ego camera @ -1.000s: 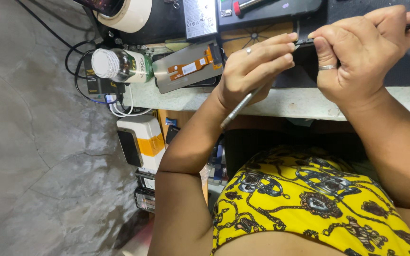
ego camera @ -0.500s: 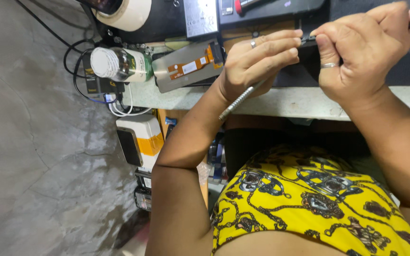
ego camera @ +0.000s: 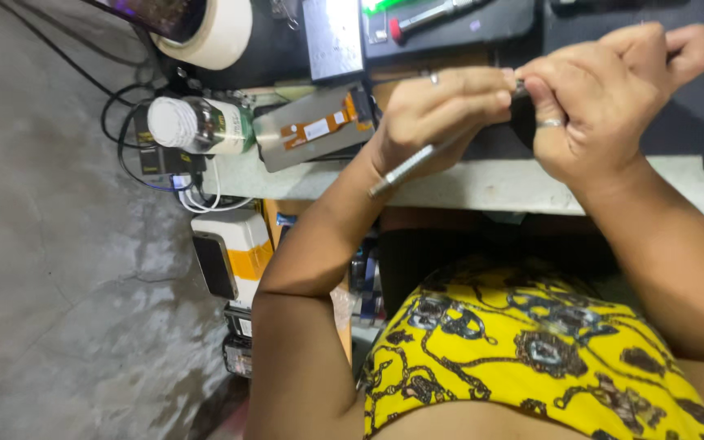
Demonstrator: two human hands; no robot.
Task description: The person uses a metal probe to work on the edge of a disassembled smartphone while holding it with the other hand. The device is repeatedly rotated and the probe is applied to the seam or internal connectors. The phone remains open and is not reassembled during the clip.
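Bench clutter, left side.
A tape roll [ego camera: 209, 37] lies at the bench corner; a white-capped bottle [ego camera: 197, 125] lies beside a grey panel [ego camera: 311, 130]; cables [ego camera: 197, 191] hang below.

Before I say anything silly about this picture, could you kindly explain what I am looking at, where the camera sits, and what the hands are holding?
There is no machine here: a person works with two bare hands, and the one picture comes from a camera worn on their head, looking down over their yellow patterned clothing towards a workbench.

The left hand holds a thin silvery tool, like tweezers or a fine driver; I cannot tell which. The right hand, wearing a ring, grips a small dark object that is mostly hidden between the two hands.

On the bench lie a flat grey panel with an orange ribbon strip, a small bottle on its side, a roll of pale tape and a red-handled tool. Cables hang off the bench's edge, above a white and orange device.
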